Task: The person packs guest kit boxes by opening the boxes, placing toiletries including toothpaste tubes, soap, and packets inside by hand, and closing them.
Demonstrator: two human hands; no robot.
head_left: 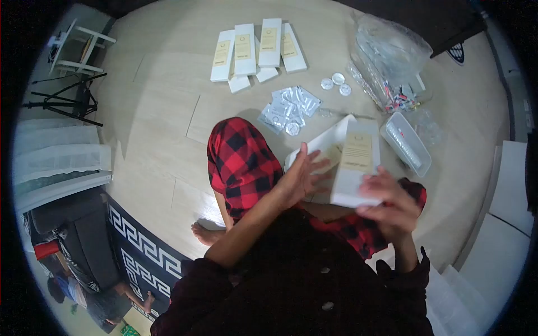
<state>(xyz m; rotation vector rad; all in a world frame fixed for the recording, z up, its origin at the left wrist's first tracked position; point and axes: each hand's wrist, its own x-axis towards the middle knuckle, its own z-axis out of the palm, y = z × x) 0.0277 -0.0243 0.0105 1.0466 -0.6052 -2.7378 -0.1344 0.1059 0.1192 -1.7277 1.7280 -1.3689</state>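
Observation:
A white box with a cream label (358, 151) lies at a slant in front of me, over a second white box or tray (324, 141) that also shows a cream label. My left hand (302, 176) is just left of the labelled box, fingers spread, holding nothing. My right hand (392, 204), blurred, has its fingers apart at the box's lower right edge; whether they touch it is unclear. Silver sachets (288, 108) and a round silver piece (292, 129) lie beyond my left hand. A clear plastic container (407, 144) with a stack of round pieces stands to the right.
Several labelled white boxes (245, 50) lie farther out on the floor. Three round silver pieces (338, 79) sit near a clear plastic bag (392, 42) and small colourful packets (400, 99). Another person (101, 297) is at the lower left by a dark patterned mat (140, 246).

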